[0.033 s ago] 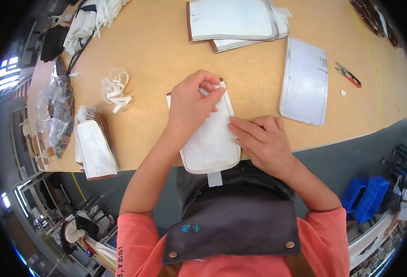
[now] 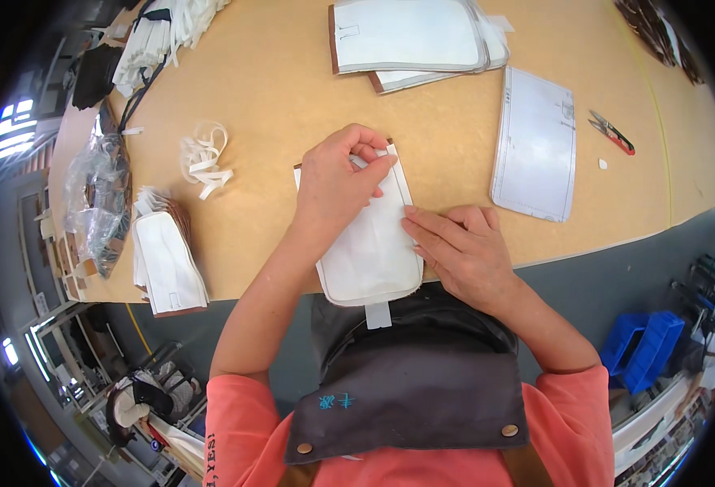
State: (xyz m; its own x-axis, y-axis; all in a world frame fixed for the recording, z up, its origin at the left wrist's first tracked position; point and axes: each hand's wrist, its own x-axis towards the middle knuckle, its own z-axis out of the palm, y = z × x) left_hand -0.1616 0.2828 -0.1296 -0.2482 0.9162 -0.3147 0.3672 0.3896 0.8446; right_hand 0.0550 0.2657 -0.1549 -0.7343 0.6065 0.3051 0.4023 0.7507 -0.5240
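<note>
A white, round-cornered panel with thin brown edging lies in front of me, its lower end reaching past the table's front edge. A narrow white strip runs along its right side. My left hand crosses over the panel, thumb and fingertips pinched at the strip's upper end, by the far right corner. Lower down, my right hand pinches the panel's right edge between thumb and fingers. From under the near end sticks out a pale tab. My left hand covers part of the panel's far side.
Left of the panel lie a loose coil of white tape and a stack of similar brown-edged pieces. Larger white panels sit at the back. To the right are a marked pale template and red-handled thread snips.
</note>
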